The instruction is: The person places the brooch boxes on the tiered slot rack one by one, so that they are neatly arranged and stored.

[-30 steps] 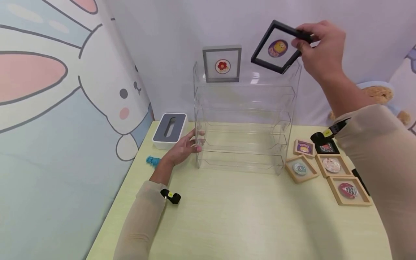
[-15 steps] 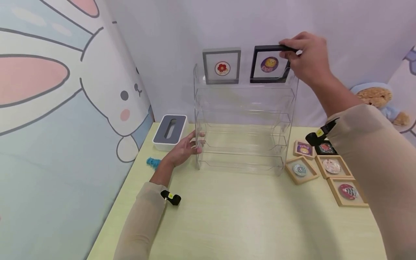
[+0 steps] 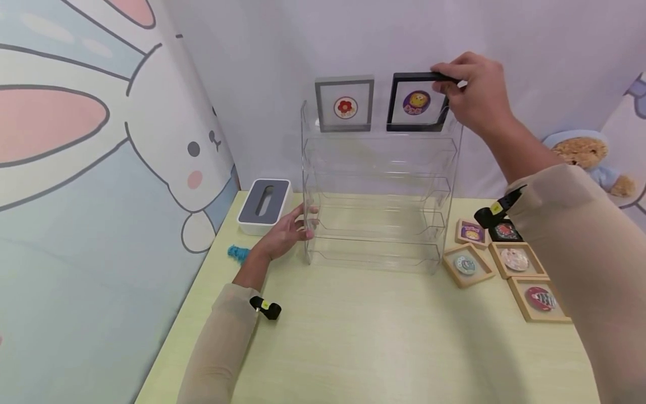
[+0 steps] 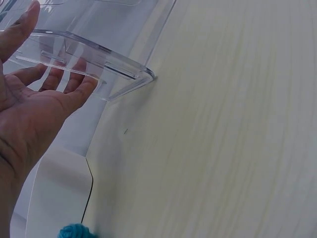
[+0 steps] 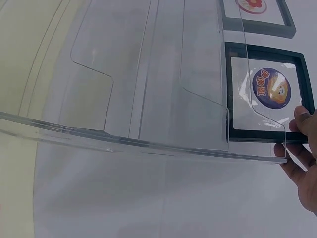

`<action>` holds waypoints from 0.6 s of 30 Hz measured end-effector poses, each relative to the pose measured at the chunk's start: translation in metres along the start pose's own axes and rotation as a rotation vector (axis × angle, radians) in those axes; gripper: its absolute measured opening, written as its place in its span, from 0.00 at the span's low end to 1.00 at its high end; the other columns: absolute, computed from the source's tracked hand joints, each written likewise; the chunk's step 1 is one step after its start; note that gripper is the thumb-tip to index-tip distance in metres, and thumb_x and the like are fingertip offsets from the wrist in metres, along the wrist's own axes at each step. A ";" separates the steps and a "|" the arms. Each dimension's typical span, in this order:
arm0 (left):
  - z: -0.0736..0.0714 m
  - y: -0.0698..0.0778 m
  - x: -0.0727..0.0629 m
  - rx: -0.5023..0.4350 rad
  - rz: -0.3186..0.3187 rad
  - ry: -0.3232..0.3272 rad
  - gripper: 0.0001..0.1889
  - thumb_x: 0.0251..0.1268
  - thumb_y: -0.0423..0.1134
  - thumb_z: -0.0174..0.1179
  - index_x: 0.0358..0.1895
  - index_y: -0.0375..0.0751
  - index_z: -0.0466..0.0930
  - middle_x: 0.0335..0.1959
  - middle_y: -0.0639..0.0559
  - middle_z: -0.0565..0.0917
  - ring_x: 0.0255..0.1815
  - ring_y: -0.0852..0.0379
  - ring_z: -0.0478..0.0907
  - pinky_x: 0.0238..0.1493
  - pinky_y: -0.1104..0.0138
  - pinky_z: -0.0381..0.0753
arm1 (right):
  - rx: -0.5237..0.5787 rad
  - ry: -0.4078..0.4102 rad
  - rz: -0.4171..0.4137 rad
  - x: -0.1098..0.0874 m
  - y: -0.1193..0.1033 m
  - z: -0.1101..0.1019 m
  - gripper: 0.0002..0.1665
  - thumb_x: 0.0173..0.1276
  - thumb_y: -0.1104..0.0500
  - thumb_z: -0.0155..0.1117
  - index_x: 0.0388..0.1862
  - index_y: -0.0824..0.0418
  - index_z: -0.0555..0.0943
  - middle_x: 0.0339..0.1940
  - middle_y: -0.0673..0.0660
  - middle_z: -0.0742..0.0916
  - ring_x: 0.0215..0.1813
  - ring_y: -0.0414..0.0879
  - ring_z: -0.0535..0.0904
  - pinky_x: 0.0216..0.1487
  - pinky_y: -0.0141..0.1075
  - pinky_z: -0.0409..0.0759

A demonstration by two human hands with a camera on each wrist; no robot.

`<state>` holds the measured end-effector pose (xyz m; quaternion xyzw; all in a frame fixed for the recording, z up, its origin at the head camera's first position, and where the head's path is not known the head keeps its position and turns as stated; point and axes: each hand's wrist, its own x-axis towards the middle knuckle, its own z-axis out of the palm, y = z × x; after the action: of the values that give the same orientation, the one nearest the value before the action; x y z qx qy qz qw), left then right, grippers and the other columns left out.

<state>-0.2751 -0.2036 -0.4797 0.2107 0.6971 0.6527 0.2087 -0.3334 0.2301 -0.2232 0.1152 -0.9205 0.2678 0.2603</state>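
Observation:
A clear acrylic tiered rack (image 3: 373,241) stands upright on the table. My left hand (image 3: 282,233) holds its left side panel low down, thumb and fingers around the clear edge (image 4: 94,47) in the left wrist view. My right hand (image 3: 476,92) pinches the top right corner of a black square picture frame (image 3: 415,128) with a purple and yellow round badge (image 5: 271,88) in it. The black frame stands upright at the rack's top tier, lower edge behind the clear front lip. Left of it, a grey frame (image 3: 345,128) with a red flower badge (image 3: 345,106) sits on the same tier.
Several small framed badges lie right of the rack, among them a wooden frame (image 3: 490,268) with a blue badge. A white tissue box (image 3: 255,229) with a grey lid and a blue item (image 3: 237,253) are at the left. A teddy bear (image 3: 580,151) sits at the back right.
My right hand has lowered the tilted black frame leftward and set it upright at the top tier beside the grey frame. My left hand has stayed at the rack's side.

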 end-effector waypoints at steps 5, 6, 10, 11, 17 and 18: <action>0.000 0.001 0.000 0.013 -0.001 0.001 0.51 0.74 0.43 0.74 0.90 0.39 0.50 0.87 0.25 0.57 0.88 0.31 0.62 0.79 0.49 0.74 | -0.003 -0.058 0.018 -0.002 -0.001 -0.004 0.26 0.89 0.55 0.57 0.81 0.49 0.78 0.72 0.63 0.83 0.68 0.55 0.77 0.69 0.34 0.81; 0.000 0.001 0.001 0.011 0.000 0.001 0.51 0.74 0.43 0.74 0.90 0.39 0.50 0.87 0.25 0.57 0.88 0.31 0.61 0.79 0.49 0.74 | -0.005 -0.073 0.025 -0.002 0.000 -0.005 0.27 0.89 0.54 0.56 0.83 0.49 0.76 0.74 0.64 0.82 0.70 0.57 0.77 0.73 0.39 0.81; 0.001 0.001 0.002 0.005 0.005 -0.006 0.53 0.74 0.44 0.74 0.90 0.36 0.47 0.87 0.27 0.57 0.88 0.30 0.61 0.79 0.50 0.74 | 0.011 -0.109 0.046 -0.005 0.006 -0.010 0.32 0.89 0.49 0.56 0.88 0.47 0.68 0.83 0.63 0.76 0.78 0.62 0.75 0.79 0.54 0.77; 0.001 0.001 0.002 0.002 0.005 -0.008 0.53 0.74 0.44 0.74 0.90 0.36 0.47 0.87 0.27 0.57 0.88 0.30 0.60 0.78 0.51 0.75 | 0.020 -0.107 0.055 -0.006 0.008 -0.011 0.34 0.89 0.47 0.56 0.89 0.45 0.66 0.84 0.61 0.75 0.80 0.62 0.74 0.80 0.53 0.76; 0.001 0.001 0.003 0.002 0.005 -0.013 0.50 0.76 0.41 0.72 0.90 0.38 0.50 0.87 0.26 0.56 0.88 0.29 0.60 0.74 0.57 0.77 | 0.032 -0.026 0.080 -0.018 0.026 -0.022 0.37 0.86 0.40 0.58 0.89 0.42 0.66 0.86 0.57 0.73 0.84 0.58 0.73 0.83 0.44 0.73; 0.001 0.001 0.003 0.004 0.006 -0.012 0.49 0.76 0.40 0.72 0.90 0.38 0.50 0.87 0.25 0.56 0.88 0.29 0.60 0.74 0.57 0.77 | 0.027 -0.017 0.082 -0.020 0.030 -0.024 0.37 0.86 0.40 0.58 0.89 0.43 0.67 0.86 0.57 0.74 0.84 0.58 0.73 0.83 0.43 0.72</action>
<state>-0.2768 -0.2015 -0.4784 0.2172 0.6966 0.6506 0.2104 -0.3167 0.2699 -0.2296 0.0830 -0.9228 0.2898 0.2397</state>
